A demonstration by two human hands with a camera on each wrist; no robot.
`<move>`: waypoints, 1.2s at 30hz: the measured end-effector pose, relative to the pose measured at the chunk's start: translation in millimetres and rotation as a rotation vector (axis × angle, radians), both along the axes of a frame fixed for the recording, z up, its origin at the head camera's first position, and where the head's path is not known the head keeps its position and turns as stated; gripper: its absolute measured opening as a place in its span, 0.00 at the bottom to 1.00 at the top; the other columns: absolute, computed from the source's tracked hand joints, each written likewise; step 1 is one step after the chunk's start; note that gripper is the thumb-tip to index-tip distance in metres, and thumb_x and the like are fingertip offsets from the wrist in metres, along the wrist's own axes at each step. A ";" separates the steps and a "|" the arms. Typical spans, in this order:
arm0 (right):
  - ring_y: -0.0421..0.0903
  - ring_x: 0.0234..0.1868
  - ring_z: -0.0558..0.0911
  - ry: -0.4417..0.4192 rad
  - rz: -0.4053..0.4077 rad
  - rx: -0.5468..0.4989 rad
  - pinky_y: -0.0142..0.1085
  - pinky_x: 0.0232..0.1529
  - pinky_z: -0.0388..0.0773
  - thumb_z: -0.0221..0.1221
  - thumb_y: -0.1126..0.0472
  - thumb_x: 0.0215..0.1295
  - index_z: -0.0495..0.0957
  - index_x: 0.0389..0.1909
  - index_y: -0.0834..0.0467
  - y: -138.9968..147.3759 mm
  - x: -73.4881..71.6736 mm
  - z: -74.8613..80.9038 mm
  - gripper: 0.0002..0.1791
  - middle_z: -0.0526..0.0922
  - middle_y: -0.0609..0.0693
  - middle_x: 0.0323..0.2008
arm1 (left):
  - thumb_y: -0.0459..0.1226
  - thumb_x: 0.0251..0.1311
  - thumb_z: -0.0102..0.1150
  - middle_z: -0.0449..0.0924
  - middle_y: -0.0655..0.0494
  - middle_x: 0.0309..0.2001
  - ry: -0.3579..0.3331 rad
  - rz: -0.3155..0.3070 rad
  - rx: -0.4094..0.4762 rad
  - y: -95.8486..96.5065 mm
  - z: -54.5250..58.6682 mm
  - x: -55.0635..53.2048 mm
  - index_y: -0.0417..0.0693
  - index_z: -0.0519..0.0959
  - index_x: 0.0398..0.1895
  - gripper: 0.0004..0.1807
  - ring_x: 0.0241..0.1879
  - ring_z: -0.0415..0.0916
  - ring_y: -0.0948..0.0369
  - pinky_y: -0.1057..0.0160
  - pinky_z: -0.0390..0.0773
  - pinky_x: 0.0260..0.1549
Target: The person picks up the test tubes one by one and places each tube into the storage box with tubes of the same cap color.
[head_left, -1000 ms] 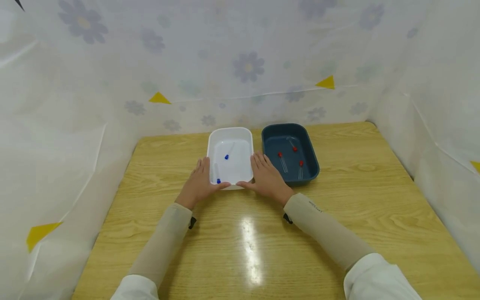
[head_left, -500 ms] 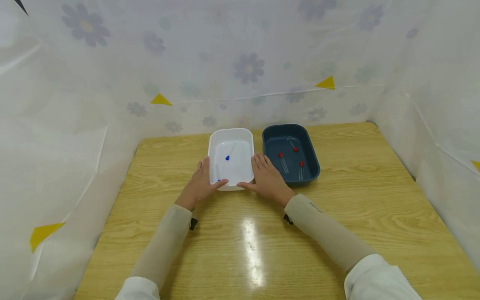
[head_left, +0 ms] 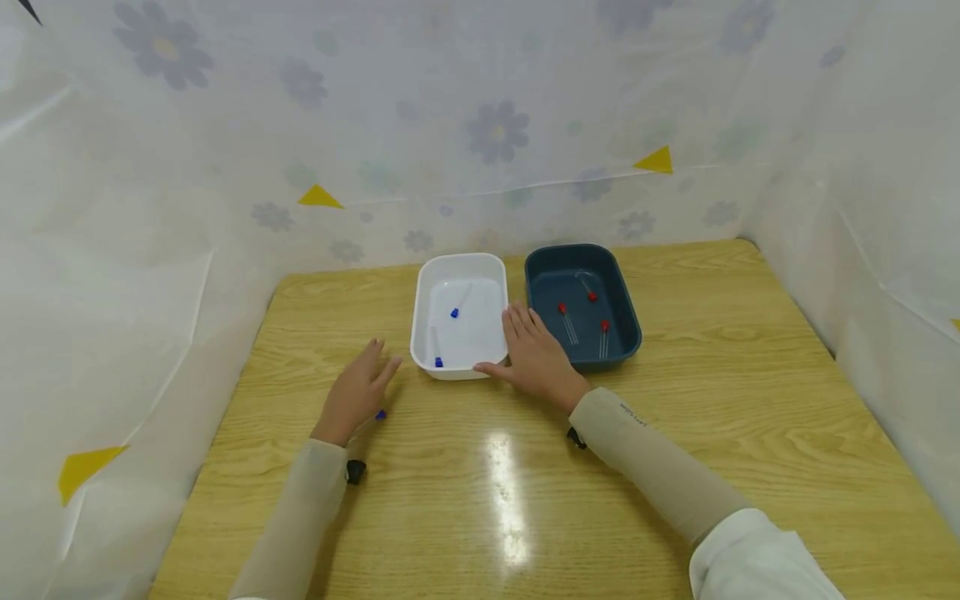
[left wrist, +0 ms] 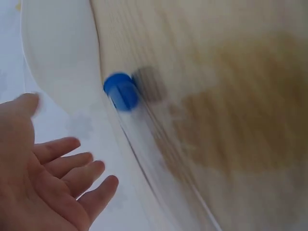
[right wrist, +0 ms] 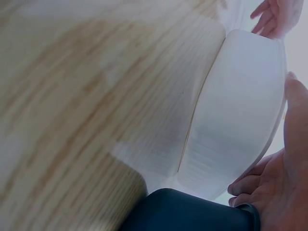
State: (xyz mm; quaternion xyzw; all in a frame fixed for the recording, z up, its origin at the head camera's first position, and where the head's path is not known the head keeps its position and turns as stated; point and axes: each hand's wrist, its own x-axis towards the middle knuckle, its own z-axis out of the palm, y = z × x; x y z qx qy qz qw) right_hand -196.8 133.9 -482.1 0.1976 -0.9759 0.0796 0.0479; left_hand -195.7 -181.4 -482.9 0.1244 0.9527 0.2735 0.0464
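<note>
My left hand (head_left: 356, 394) hovers left of the white tray (head_left: 487, 354), its fingers spread and holding nothing. Beneath it on the table lies a clear test tube with a blue cap (head_left: 381, 414); in the left wrist view the blue-capped tube (left wrist: 121, 92) is near the fingers but apart from them. My right hand (head_left: 536, 354) rests against the white tray's right side, with its fingers along the wall and its thumb at the near rim. Two more blue-capped test tubes (head_left: 454, 313) lie inside the white tray.
Right of the white tray stands a dark blue tray (head_left: 636, 337) with three red-capped test tubes (head_left: 605, 327) in it. Both trays sit near the back edge of the wooden table (head_left: 720, 400). A flower-patterned sheet (head_left: 390, 100) hangs behind.
My left hand has let go of the white tray's left side and moved left and nearer, over the tube on the table. The right hand has stayed on the tray.
</note>
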 end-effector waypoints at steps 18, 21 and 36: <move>0.52 0.72 0.41 -0.024 0.007 0.013 0.43 0.69 0.34 0.32 0.19 0.52 0.43 0.70 0.68 0.2 -1.4 2.1 0.62 0.45 0.62 0.71 | 0.44 0.63 0.55 0.78 0.46 0.40 -0.038 -0.028 0.006 -40.9 -3.7 26.7 0.37 0.77 0.43 0.17 0.40 0.76 0.51 0.50 0.74 0.43; 0.52 0.72 0.40 -0.029 0.003 0.018 0.43 0.69 0.34 0.31 0.19 0.52 0.43 0.70 0.67 0.1 -1.3 0.8 0.62 0.45 0.62 0.71 | 0.42 0.61 0.56 0.77 0.45 0.42 -0.044 -0.059 -0.022 -41.8 -3.2 31.9 0.36 0.76 0.45 0.17 0.43 0.74 0.50 0.49 0.72 0.45; 0.52 0.72 0.41 -0.039 -0.004 0.027 0.43 0.69 0.35 0.33 0.19 0.52 0.44 0.70 0.68 -0.2 1.1 5.2 0.62 0.45 0.61 0.71 | 0.42 0.59 0.59 0.73 0.48 0.39 -0.018 -0.141 -0.065 -36.5 -3.2 52.7 0.38 0.75 0.43 0.16 0.40 0.71 0.53 0.51 0.72 0.42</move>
